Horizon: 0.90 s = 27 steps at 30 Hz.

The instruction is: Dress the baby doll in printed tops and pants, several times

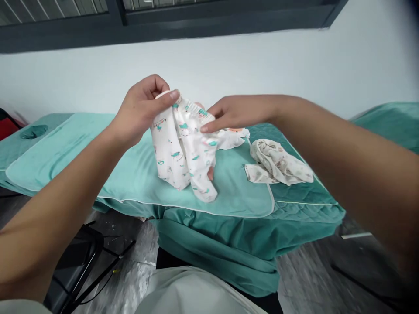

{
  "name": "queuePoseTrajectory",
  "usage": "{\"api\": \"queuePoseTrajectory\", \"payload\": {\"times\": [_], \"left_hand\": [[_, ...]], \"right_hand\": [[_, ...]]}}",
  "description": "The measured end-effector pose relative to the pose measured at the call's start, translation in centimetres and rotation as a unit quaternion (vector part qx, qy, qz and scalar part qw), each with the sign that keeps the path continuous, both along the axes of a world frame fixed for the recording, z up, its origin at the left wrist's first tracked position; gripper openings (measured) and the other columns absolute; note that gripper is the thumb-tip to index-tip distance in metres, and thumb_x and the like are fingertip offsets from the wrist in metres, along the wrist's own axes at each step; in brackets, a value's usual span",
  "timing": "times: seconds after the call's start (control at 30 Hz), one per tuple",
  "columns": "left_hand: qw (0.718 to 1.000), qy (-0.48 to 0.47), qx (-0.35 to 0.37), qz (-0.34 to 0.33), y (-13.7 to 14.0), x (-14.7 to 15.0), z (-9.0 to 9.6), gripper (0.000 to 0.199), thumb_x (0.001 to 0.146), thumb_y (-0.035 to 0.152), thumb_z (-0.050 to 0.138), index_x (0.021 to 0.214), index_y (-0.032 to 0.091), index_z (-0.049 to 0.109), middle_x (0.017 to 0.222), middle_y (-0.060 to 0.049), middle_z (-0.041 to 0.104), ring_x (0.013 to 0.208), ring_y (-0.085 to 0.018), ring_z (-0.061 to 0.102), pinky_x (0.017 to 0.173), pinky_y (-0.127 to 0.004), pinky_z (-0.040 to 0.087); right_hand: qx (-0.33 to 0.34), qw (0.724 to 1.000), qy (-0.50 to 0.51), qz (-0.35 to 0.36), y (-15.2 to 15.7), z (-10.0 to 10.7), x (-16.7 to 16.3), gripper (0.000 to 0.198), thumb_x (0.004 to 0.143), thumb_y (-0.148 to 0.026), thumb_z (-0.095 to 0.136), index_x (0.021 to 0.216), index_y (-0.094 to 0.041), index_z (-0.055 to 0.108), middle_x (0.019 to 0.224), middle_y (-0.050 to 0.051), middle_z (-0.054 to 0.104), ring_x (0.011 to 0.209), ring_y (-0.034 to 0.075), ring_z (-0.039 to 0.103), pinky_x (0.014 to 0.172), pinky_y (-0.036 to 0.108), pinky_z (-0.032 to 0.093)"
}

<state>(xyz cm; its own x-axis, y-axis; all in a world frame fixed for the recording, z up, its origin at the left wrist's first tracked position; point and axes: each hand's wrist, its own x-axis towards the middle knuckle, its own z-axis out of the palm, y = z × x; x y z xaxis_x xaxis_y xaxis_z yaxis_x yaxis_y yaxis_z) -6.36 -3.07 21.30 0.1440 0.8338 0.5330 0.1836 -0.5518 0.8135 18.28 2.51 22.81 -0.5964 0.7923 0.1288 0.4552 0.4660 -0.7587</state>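
Note:
White baby pants (183,148) with green and pink prints and a gathered elastic waistband hang upright above the bed, legs downward. My left hand (144,102) pinches the waistband at its left end, thumb in front and fingers curled. At the other end of the waistband is my right hand (225,113), its thumb pressed on the front and its fingers partly hidden behind the cloth. A skin-coloured patch (211,173) shows beside the right pant leg; I cannot tell what it is. Behind the pants lies a white printed cloth (231,138), partly covered.
A light green sheet (131,174) with a pale border covers much of the darker green quilted bed (304,213). A crumpled patterned baby garment (278,163) lies to the right. A black chair (78,261) stands at lower left. The white wall (262,65) runs behind the bed.

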Motion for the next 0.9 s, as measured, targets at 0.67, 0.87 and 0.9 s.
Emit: {"api": "queuePoseTrajectory", "payload": {"times": [0.67, 0.87, 0.9], "left_hand": [[0.954, 0.159, -0.221, 0.121, 2.4, 1.5, -11.8, 0.062, 0.084, 0.035, 0.063, 0.142, 0.021, 0.045, 0.138, -0.008, 0.063, 0.126, -0.027, 0.060, 0.103, -0.036, 0.053], [0.914, 0.241, -0.288, 0.153, 6.3, 1.1, -17.7, 0.067, 0.086, 0.040, 0.055, 0.148, 0.018, 0.043, 0.146, -0.016, 0.057, 0.137, -0.038, 0.050, 0.110, -0.051, 0.047], [0.912, 0.252, -0.271, 0.175, 7.0, 1.5, -18.2, 0.071, 0.087, 0.042, 0.054, 0.152, 0.017, 0.039, 0.153, -0.018, 0.050, 0.145, -0.041, 0.041, 0.115, -0.054, 0.042]], "right_hand": [[-0.225, 0.933, 0.278, -0.051, 5.6, -11.4, -8.8, 0.033, 0.089, -0.053, 0.062, 0.103, -0.024, 0.057, 0.102, 0.007, 0.071, 0.096, 0.022, 0.068, 0.087, 0.038, 0.058], [0.133, 0.980, 0.022, -0.148, 13.5, -17.6, -7.3, 0.035, 0.090, -0.039, 0.057, 0.120, -0.020, 0.054, 0.135, 0.018, 0.058, 0.132, 0.033, 0.050, 0.112, 0.052, 0.041], [0.184, 0.972, -0.010, -0.146, 15.0, -18.3, -6.6, 0.043, 0.089, -0.039, 0.059, 0.126, -0.019, 0.053, 0.142, 0.019, 0.054, 0.137, 0.035, 0.044, 0.116, 0.054, 0.037]]}}
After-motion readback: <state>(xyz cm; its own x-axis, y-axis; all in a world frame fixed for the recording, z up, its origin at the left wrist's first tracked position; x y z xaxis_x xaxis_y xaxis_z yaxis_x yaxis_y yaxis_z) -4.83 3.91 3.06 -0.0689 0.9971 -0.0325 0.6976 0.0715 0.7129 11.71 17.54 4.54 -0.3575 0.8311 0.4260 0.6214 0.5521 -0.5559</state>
